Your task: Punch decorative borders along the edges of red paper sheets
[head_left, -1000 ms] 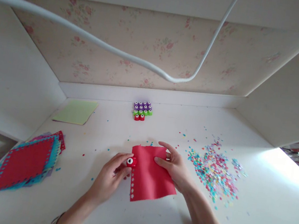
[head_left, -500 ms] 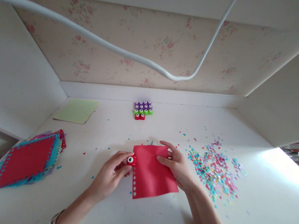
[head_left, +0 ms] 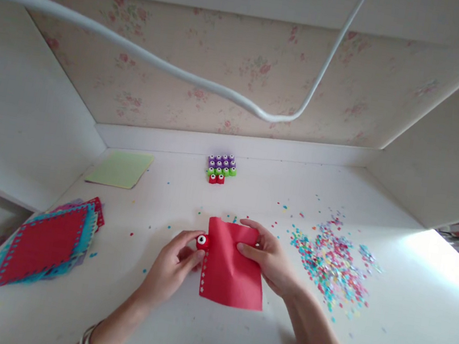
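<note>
My left hand (head_left: 175, 261) pinches a small red craft punch (head_left: 202, 241) between thumb and fingers. The punch sits at the left edge of a sheet of red paper (head_left: 231, 276), near its upper corner. Below the punch, a column of small star-shaped holes runs down that edge. My right hand (head_left: 270, 258) grips the paper's right side, thumb on top and fingers behind it. The sheet is held above the white table and bends slightly in the middle.
Purple, green and red craft punches (head_left: 221, 166) stand in rows at the back. Colourful paper confetti (head_left: 333, 256) lies heaped on the right. A stack of punched red and blue sheets (head_left: 41, 247) is at left, pale green paper (head_left: 120, 169) behind it. A white cable (head_left: 184, 73) hangs in front.
The red paper has turned slightly and its lower edge has swung left. The punch has shifted a little up along the paper's left edge. Both hands keep their hold.
</note>
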`<state>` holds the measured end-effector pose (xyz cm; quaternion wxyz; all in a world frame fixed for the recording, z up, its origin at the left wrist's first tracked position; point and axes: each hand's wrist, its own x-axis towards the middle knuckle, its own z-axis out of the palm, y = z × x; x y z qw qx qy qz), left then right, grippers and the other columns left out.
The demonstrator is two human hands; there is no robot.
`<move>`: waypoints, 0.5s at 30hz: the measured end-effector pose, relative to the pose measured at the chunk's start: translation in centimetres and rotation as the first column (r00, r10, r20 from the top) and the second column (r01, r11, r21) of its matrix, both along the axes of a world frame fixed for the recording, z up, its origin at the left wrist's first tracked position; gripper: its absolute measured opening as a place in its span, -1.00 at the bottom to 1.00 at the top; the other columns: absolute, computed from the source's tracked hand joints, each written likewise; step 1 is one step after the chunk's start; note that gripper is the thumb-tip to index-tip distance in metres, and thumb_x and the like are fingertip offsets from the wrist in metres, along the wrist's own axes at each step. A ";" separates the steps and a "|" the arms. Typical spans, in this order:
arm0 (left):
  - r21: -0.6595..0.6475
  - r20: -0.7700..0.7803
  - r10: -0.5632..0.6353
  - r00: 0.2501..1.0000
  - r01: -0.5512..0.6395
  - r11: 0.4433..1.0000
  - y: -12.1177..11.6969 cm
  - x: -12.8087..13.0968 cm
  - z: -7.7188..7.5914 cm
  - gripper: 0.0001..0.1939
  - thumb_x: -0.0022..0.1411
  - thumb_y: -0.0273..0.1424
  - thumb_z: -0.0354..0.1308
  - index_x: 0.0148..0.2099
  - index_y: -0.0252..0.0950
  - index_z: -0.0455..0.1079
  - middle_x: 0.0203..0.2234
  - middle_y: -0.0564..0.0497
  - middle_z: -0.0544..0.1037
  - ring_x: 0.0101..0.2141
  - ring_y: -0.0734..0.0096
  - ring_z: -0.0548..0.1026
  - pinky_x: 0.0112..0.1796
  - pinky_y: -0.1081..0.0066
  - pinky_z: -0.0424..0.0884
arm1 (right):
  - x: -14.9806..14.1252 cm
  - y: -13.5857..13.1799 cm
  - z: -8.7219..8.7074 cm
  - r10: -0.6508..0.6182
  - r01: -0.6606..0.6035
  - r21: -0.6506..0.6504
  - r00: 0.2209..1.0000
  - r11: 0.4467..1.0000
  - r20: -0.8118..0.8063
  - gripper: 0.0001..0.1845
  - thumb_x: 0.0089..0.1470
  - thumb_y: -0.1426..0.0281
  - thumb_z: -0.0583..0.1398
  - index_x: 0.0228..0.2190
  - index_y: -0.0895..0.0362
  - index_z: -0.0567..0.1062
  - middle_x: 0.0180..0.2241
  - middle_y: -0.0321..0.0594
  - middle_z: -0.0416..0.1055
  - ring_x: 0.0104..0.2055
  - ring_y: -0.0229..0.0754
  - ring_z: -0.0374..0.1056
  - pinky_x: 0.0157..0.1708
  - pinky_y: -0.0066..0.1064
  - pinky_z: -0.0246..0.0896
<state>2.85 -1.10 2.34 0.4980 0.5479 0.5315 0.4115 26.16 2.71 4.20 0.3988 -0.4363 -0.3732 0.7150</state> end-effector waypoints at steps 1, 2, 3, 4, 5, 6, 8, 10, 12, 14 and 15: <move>-0.039 0.040 -0.005 0.999 0.007 0.999 0.0 0.0 0.1 -0.61 0.28 -0.22 0.19 0.10 -0.25 0.33 -0.29 0.00 0.56 -0.43 0.46 0.48 -0.38 0.47 0.45 | 0.0 0.0 0.0 -0.008 0.008 0.002 1.000 1.000 0.006 -0.34 -0.14 0.31 0.41 0.03 0.02 0.38 -0.26 -0.24 0.51 -0.33 -0.17 0.45 -0.31 -0.34 0.41; -0.069 0.084 -0.004 0.996 0.010 0.998 -0.1 0.1 0.1 -0.59 0.27 -0.22 0.19 0.11 -0.26 0.32 -0.30 0.00 0.58 -0.42 0.44 0.50 -0.38 0.47 0.46 | 0.1 0.1 -0.1 -0.030 0.030 0.005 0.999 1.000 0.019 -0.34 -0.15 0.30 0.41 0.02 0.02 0.39 -0.26 -0.24 0.51 -0.33 -0.17 0.45 -0.31 -0.33 0.41; -0.088 0.123 0.002 0.992 0.008 0.996 -0.1 0.1 0.2 -0.57 0.27 -0.21 0.20 0.11 -0.27 0.31 -0.30 -0.01 0.59 -0.41 0.42 0.51 -0.36 0.46 0.47 | 0.1 0.2 -0.1 -0.060 0.059 0.007 0.997 0.998 0.038 -0.34 -0.16 0.29 0.41 0.02 0.02 0.40 -0.26 -0.25 0.50 -0.32 -0.16 0.45 -0.31 -0.33 0.41; -0.095 0.152 0.012 0.988 0.002 0.995 -0.2 0.1 0.2 -0.57 0.26 -0.21 0.21 0.11 -0.27 0.32 -0.29 -0.02 0.60 -0.39 0.41 0.52 -0.35 0.44 0.48 | 0.2 0.3 -0.1 -0.090 0.089 0.009 0.994 0.996 0.060 -0.35 -0.16 0.28 0.41 0.01 0.03 0.41 -0.27 -0.25 0.50 -0.32 -0.15 0.45 -0.32 -0.33 0.41; -0.097 0.173 0.023 0.985 -0.006 0.995 -0.2 0.2 0.2 -0.56 0.25 -0.20 0.22 0.10 -0.28 0.32 -0.27 -0.03 0.60 -0.38 0.40 0.53 -0.33 0.43 0.49 | 0.2 0.3 -0.2 -0.116 0.115 0.011 0.990 0.993 0.077 -0.35 -0.16 0.27 0.41 0.00 0.03 0.41 -0.29 -0.25 0.50 -0.32 -0.14 0.45 -0.32 -0.33 0.41; -0.096 0.184 0.035 0.982 -0.018 0.995 -0.2 0.2 0.2 -0.56 0.24 -0.21 0.23 0.10 -0.28 0.32 -0.25 -0.04 0.61 -0.37 0.40 0.54 -0.31 0.42 0.50 | 0.2 0.4 -0.2 -0.131 0.130 0.013 0.988 0.991 0.084 -0.36 -0.16 0.27 0.40 0.00 0.03 0.41 -0.30 -0.26 0.49 -0.32 -0.14 0.45 -0.33 -0.32 0.42; -0.090 0.189 0.074 0.979 -0.058 0.994 -0.1 0.3 0.1 -0.57 0.22 -0.20 0.25 0.08 -0.27 0.34 -0.19 -0.05 0.60 -0.37 0.39 0.55 -0.31 0.41 0.51 | 0.2 0.4 -0.2 -0.130 0.129 0.021 0.989 0.991 0.064 -0.35 -0.13 0.26 0.40 0.02 0.02 0.39 -0.31 -0.26 0.49 -0.33 -0.14 0.46 -0.34 -0.32 0.41; -0.079 0.186 0.128 0.974 -0.115 0.990 -0.1 0.4 0.1 -0.58 0.21 -0.20 0.26 0.06 -0.27 0.35 -0.13 -0.07 0.58 -0.37 0.39 0.56 -0.32 0.41 0.52 | 0.1 0.3 -0.1 -0.136 0.135 0.043 0.990 0.990 0.031 -0.34 -0.12 0.27 0.40 0.03 0.03 0.37 -0.34 -0.28 0.48 -0.35 -0.15 0.45 -0.35 -0.34 0.40; -0.069 0.192 0.182 0.964 -0.172 0.983 0.0 0.5 0.0 -0.58 0.21 -0.19 0.25 0.05 -0.27 0.36 -0.11 -0.09 0.57 -0.39 0.40 0.56 -0.35 0.41 0.52 | 0.1 0.1 0.1 -0.159 0.158 0.058 0.987 0.986 0.017 -0.32 -0.12 0.27 0.41 0.05 0.04 0.36 -0.40 -0.30 0.46 -0.40 -0.18 0.44 -0.38 -0.37 0.39; -0.064 0.198 0.228 0.953 -0.219 0.974 0.1 0.5 -0.1 -0.56 0.22 -0.18 0.24 0.07 -0.27 0.34 -0.09 -0.11 0.56 -0.41 0.40 0.56 -0.38 0.40 0.52 | 0.1 0.0 0.3 -0.180 0.179 0.060 0.983 0.982 0.017 -0.30 -0.12 0.27 0.41 0.06 0.05 0.35 -0.44 -0.32 0.45 -0.44 -0.19 0.43 -0.42 -0.38 0.38; -0.062 0.197 0.246 0.949 -0.239 0.969 0.1 0.4 -0.2 -0.56 0.22 -0.17 0.23 0.07 -0.26 0.34 -0.07 -0.11 0.55 -0.41 0.41 0.56 -0.40 0.41 0.51 | 0.2 0.0 0.4 -0.185 0.183 0.060 0.983 0.981 0.020 -0.30 -0.12 0.27 0.41 0.06 0.05 0.34 -0.46 -0.32 0.44 -0.46 -0.19 0.43 -0.44 -0.38 0.37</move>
